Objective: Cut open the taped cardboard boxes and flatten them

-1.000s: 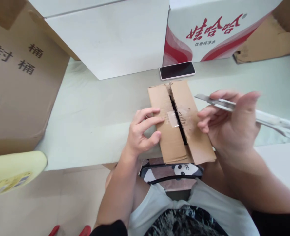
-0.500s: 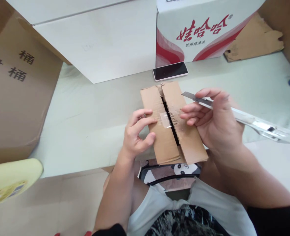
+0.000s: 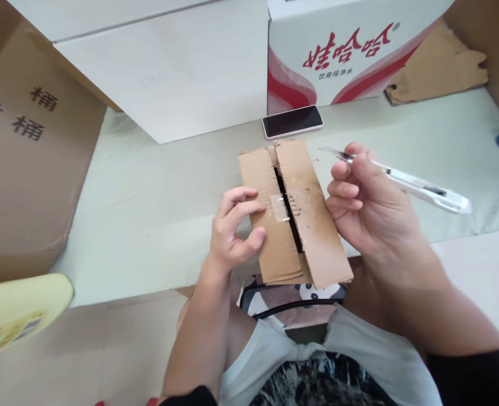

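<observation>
A small brown cardboard box lies at the table's front edge, its near end jutting over it. Between its two top flaps runs a dark gap, with a piece of clear tape at the middle. My left hand holds the box by its left side, curved fingers and thumb on the left flap. In my right hand is a white utility knife, pinched between thumb and fingers with its blade out. The blade points left, above the table and apart from the box. My right hand's lower edge is close beside the box's right side.
A phone lies behind the box. Large white cartons and a red-and-white carton stand at the back. A big brown carton fills the left, with a pale yellow object below. Torn cardboard lies back right.
My right hand has turned the knife; its blade has moved up and right, farther from the box. The curled fingers have drawn off the right flap. Box and left hand have shifted slightly left.
</observation>
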`<state>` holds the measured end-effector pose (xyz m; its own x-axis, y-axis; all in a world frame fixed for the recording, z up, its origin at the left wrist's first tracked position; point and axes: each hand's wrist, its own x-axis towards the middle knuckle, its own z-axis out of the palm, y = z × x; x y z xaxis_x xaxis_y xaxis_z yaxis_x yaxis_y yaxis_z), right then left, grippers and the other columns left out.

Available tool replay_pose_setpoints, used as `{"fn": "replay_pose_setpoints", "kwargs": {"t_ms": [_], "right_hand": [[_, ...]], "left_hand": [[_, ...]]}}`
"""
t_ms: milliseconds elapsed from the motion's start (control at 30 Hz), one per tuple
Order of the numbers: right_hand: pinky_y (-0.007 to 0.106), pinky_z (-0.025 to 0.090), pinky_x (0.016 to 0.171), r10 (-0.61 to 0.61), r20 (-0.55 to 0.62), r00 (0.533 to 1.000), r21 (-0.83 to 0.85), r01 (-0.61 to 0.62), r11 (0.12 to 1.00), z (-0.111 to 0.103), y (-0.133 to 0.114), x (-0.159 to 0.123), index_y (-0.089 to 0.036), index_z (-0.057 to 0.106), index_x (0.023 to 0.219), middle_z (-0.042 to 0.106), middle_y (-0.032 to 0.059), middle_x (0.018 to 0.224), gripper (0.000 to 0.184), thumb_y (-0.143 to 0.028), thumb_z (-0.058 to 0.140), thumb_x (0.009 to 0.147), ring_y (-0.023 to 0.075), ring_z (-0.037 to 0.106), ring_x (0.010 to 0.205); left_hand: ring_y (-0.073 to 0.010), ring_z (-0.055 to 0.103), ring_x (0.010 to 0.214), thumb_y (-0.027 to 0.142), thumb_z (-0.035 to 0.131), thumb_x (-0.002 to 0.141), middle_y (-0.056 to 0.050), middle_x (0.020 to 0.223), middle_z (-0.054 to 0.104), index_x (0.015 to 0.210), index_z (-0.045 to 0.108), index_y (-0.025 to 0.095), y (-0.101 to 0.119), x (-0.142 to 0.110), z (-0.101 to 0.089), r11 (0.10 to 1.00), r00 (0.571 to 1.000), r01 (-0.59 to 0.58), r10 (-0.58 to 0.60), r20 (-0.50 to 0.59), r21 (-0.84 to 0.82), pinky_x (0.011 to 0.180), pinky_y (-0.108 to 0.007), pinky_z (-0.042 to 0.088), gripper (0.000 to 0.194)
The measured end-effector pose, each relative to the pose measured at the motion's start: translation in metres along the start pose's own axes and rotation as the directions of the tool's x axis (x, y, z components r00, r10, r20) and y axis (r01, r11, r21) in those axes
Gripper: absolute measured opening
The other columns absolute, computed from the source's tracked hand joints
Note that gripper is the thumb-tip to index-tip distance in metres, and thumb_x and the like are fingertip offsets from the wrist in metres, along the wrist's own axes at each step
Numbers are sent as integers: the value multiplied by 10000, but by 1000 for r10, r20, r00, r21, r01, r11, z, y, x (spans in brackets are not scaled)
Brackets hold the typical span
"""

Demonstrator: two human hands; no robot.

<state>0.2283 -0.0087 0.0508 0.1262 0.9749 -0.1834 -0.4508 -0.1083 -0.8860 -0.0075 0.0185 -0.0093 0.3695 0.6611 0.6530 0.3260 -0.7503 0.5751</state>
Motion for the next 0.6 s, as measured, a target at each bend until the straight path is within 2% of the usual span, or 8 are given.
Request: {"fn": "replay_pose_setpoints", "kwargs": {"t_ms": [100,233,400,600], "right_hand": [[227,333,381,-2,46,999,46,0,999,2,-2,-1,-365,670,926,729,-85,872,303,-394,908,742,61,460,503],[232,274,363,1,46,999,108,-6,994,5,-3,-1,-367,673,913,709,-96,865,353,-329,943,690,50,380,484],[236,242,365,15,70,997,125,-24,992,5,-5,-1,-364,672,894,659,-96,836,386,-291,963,652,47,332,483],[252,256,379,2,108,994,91,-12,996,1,-4,-1,-383,673,912,623,-89,842,368,-281,941,681,49,339,487]], "left_hand": [[-229,651,1024,488,542,1007,-103,1211,653,1089,662,234,0,0,0,1000,1000,6,-6,-4,2,892,-415,576,293],[-233,651,1026,489,540,1005,-101,1210,658,1087,664,236,-1,0,0,1000,1000,7,-6,-7,6,894,-419,573,293],[-224,649,1028,482,540,1011,-99,1206,648,1090,658,234,0,0,-1,1000,1000,2,-2,-9,-6,895,-404,572,286],[-226,649,1038,486,534,1013,-100,1207,646,1088,654,235,1,0,0,1000,1000,-1,1,-12,-2,898,-405,571,288]]}}
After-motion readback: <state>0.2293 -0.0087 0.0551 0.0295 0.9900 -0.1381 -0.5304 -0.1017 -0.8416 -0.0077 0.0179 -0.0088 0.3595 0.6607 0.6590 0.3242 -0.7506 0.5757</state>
